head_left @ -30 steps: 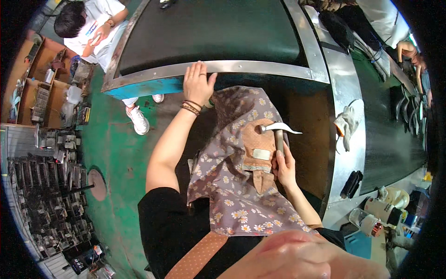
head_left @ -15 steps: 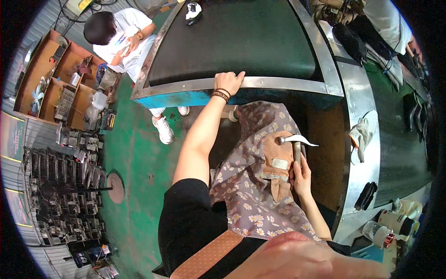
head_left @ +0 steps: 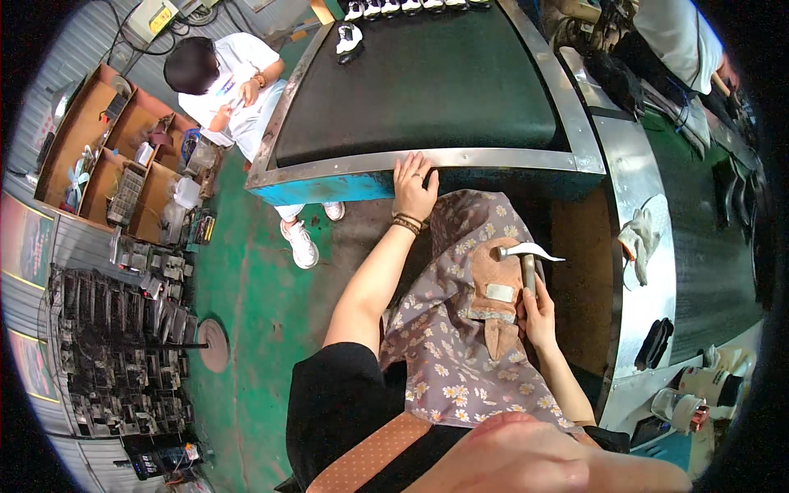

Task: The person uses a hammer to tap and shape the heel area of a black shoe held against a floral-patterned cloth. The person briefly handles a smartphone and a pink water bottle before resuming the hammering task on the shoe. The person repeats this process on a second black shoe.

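Observation:
My left hand (head_left: pixel 415 191) rests its fingertips against the near metal rim (head_left: pixel 468 157) of the dark conveyor belt (head_left: pixel 436 90). Its fingers are stretched out and it holds nothing. In my right hand (head_left: pixel 538 316) is a hammer (head_left: pixel 528 271), gripped by the handle with the pale curved head up. Beside the hammer, a brown leather piece (head_left: pixel 483 283) with a light rectangular patch lies on my lap, over a grey apron (head_left: pixel 444 329) with a daisy print. One black-and-white shoe (head_left: pixel 349 41) stands toward the belt's far left corner.
A row of similar shoes (head_left: pixel 411 7) lines the belt's far end. A seated person (head_left: pixel 234 82) works at the left. On the metal ledge (head_left: pixel 637 172) at right lies a pale work glove (head_left: pixel 643 234). Wooden bins (head_left: pixel 99 201) and a round-based stand (head_left: pixel 214 343) are at left.
My left hand has loosened from its grip over the rim, drawn back toward me and straightened its fingers. The view has shifted so the far shoes show. My right hand still holds the hammer.

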`<state>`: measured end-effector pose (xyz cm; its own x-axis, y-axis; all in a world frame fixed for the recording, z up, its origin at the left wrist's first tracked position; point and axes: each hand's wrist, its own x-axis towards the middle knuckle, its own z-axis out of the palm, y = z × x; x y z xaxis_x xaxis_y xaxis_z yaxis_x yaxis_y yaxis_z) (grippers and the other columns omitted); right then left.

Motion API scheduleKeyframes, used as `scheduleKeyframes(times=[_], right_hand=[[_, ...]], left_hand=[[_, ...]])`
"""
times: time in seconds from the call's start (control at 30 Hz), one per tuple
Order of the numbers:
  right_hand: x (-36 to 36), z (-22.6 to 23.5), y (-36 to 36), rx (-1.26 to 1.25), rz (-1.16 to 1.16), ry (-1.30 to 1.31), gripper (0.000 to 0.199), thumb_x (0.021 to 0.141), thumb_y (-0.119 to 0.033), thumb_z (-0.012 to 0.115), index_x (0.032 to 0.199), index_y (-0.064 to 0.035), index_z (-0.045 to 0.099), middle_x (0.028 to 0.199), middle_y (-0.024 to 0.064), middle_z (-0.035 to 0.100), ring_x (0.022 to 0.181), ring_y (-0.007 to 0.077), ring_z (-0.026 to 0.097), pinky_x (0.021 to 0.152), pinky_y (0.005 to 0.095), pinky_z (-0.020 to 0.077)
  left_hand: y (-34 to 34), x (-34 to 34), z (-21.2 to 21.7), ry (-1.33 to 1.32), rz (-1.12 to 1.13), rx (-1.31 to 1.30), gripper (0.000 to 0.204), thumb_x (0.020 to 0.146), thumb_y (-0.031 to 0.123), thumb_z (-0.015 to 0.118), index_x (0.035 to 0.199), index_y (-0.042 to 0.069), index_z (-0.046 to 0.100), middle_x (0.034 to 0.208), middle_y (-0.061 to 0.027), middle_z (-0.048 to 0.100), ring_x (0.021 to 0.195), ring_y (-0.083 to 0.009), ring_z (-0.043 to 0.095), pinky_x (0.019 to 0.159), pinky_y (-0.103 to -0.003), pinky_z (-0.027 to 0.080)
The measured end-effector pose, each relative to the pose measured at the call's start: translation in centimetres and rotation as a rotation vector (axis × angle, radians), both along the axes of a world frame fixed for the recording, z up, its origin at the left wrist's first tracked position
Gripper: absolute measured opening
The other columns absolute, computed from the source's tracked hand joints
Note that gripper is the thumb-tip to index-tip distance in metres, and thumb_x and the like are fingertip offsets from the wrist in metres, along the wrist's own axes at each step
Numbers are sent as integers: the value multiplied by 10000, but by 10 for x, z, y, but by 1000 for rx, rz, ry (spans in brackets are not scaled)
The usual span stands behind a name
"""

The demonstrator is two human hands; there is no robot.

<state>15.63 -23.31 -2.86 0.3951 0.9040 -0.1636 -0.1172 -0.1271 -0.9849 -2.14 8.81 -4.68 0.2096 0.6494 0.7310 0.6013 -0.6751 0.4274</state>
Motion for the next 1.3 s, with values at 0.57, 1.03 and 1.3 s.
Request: scheduleKeyframes(times=[0.57, 1.03, 1.3], right_hand=[[1, 16, -3, -85, 41, 6, 504, 988, -163, 526, 1461, -85, 368, 689, -40, 498, 550, 40, 440, 469, 204, 369], [13, 6, -12, -37, 48, -143, 522, 950, -114, 570, 1428, -4, 394, 1102, 79, 581, 942, 128, 536, 809, 266, 438], [23, 47, -18, 131, 4, -364, 495, 937, -71, 561, 1395, 40, 411, 1339, 175, 548, 1235, 224, 517, 1034, 335, 392]], left_hand=[[-80, 24, 8, -175, -380, -329, 457, 841, 247, 679, 1245, 49, 596, 1288, -176, 574, 1210, -335, 520, 1048, -413, 385], [-105, 33, 3, -84, -503, -368, 142, 817, 182, 711, 849, 49, 674, 1171, -129, 654, 1098, -310, 596, 951, -407, 457], [-90, -4, -18, 170, -349, -366, 120, 813, 170, 695, 836, 55, 668, 1137, -118, 662, 1088, -316, 586, 953, -425, 438]])
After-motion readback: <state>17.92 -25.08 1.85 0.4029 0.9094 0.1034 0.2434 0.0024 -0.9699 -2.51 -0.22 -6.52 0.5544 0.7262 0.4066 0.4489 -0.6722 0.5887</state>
